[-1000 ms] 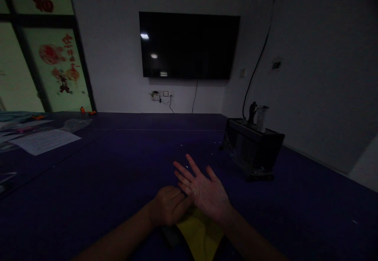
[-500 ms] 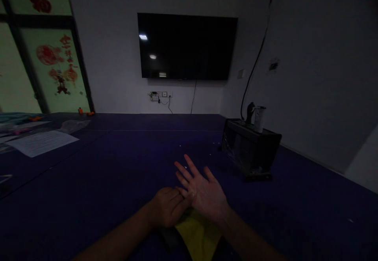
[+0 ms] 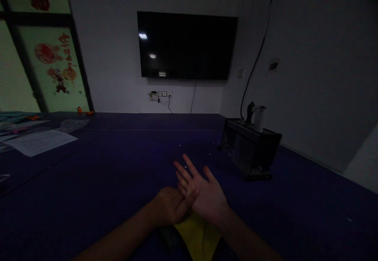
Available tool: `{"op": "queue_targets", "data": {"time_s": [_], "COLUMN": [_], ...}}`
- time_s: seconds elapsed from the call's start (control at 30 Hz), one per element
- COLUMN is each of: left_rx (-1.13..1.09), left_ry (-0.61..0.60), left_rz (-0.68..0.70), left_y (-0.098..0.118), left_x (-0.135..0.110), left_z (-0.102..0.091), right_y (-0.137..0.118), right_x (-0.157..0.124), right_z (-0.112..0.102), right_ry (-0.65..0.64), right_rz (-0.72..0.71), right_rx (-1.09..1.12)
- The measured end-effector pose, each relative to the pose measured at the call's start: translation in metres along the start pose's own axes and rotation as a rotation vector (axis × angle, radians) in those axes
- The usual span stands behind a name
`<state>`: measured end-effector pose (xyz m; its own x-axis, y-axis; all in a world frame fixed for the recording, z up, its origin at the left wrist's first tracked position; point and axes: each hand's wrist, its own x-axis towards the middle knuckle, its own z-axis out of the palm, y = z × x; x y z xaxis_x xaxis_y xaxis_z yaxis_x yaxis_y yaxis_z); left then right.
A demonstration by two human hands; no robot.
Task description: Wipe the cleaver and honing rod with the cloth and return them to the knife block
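Note:
Palm up and fingers spread, my right hand [image 3: 206, 196] is open with nothing on it. My left hand [image 3: 170, 206] is closed round the little-finger edge of my right hand, its thumb pressed across the palm. The undersides of the left fingers are hidden. Beneath both hands lies a yellow cloth-like piece [image 3: 199, 233], with a dark part beside it on the left. It is too dim to tell what it is, and my forearms cover its sides.
The purple table surface [image 3: 118, 166] carries paper sheets [image 3: 41, 142] and a clear plastic bag [image 3: 72, 125] at left. On the right stands a black box-like device [image 3: 251, 146] with a silvery cylinder [image 3: 259, 119] on top. A television [image 3: 189, 46] hangs on the back wall.
My left thumb has moved slightly up and right across my right palm. Both hands stay in nearly the same place, and the yellow piece has barely shifted.

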<state>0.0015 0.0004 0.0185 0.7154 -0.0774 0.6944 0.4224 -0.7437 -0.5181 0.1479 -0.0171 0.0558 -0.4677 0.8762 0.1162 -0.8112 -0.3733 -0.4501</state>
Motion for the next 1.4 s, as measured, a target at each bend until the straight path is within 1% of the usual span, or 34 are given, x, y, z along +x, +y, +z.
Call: {"op": "queue_targets", "data": {"time_s": [0.1, 0.23, 0.4, 0.53, 0.67, 0.8, 1.07, 1.23, 1.3, 1.4], "left_rx": [-0.044, -0.071, -0.074, -0.084, -0.09, -0.09, -0.103, -0.062, -0.061, -0.077], "left_ry": [0.065, 0.155, 0.177, 0.205, 0.199, 0.157, 0.095, -0.003, 0.013, 0.109], "left_rz": [0.007, 0.02, -0.021, -0.022, -0.023, -0.02, 0.018, 0.007, -0.003, -0.007], "left_y": [-0.002, -0.004, -0.004, -0.003, -0.003, -0.003, -0.005, -0.003, -0.002, -0.002], "left_x": [0.0, 0.0, 0.0, -0.001, -0.002, -0.004, -0.004, -0.005, -0.005, -0.005], "left_z": [-0.005, -0.01, -0.012, -0.013, -0.015, -0.016, -0.002, 0.002, 0.001, -0.002], "right_y": [0.002, 0.001, 0.001, 0.001, 0.001, 0.001, 0.001, 0.002, 0.002, 0.001], "right_x": [0.0, 0.0, 0.001, 0.002, 0.001, -0.001, -0.002, -0.002, -0.002, -0.002], "right_z": [0.001, 0.0, -0.002, -0.001, 0.002, 0.003, 0.002, 0.006, 0.007, 0.006], "right_ry": [-0.04, -0.048, -0.032, -0.015, 0.008, 0.004, -0.003, 0.015, 0.016, -0.009], "right_rz": [-0.012, 0.021, -0.022, -0.017, -0.018, -0.019, -0.006, -0.011, -0.006, -0.012], "right_rx": [-0.025, 0.0, -0.028, -0.019, 0.022, 0.011, -0.082, -0.049, -0.013, -0.009]}}
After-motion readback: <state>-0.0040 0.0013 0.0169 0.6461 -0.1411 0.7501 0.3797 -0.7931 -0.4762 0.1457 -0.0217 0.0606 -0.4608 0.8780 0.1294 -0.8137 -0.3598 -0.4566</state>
